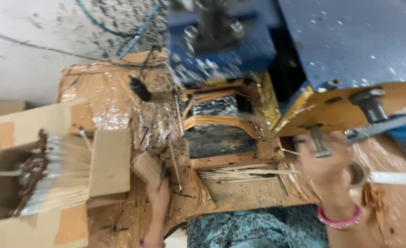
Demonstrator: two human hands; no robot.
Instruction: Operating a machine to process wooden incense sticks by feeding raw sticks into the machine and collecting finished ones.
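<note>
Seen from above, a cluttered work surface [240,195] wrapped in shiny brown tape fills the view, and the whole scene is blurred by motion. The left hand [157,202] reaches forward along the surface's near edge, its grip closed round a small bundle of thin pale sticks [147,168]. Just beside it on the left, an open cardboard box [108,160] holds a thick layer of dark-tipped sticks [51,172]. The right hand [325,160], with pink bangles [342,219] at the wrist, is raised near a yellow machine plate [350,103]; a bolt [319,141] hangs in front of it, and whether its grip is open or closed cannot be told. Between the hands, loose sticks [244,173] lie across the surface, below a dark stained tray [219,140]. A blue machine body [350,39] rises behind.
</note>
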